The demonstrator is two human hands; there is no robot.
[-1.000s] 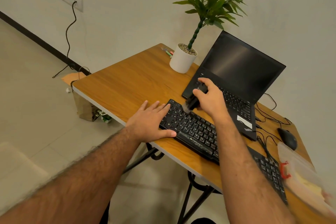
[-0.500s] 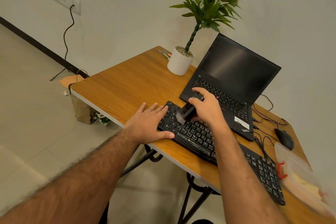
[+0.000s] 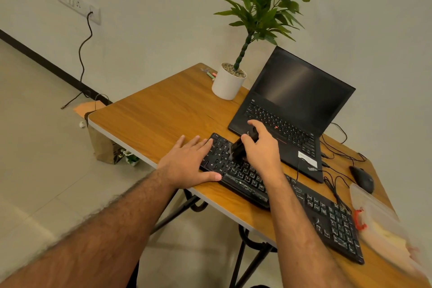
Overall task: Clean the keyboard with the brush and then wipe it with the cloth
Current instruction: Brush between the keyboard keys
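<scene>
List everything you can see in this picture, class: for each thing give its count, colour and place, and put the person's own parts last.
keyboard: one, black, near table edge
brush: one, black, on the keyboard's left part
laptop: one, black, open, behind the keyboard
mouse: one, black, right of the laptop
potted plant: one, green in a white pot, left of the laptop
plastic box: one, clear with red clip, far right
table: one, wooden top
paper bag: one, brown, on the floor
wall socket: one, white, cable plugged in
left hand: flat, fingers on the keyboard's left end
right hand: grips the brush
</scene>
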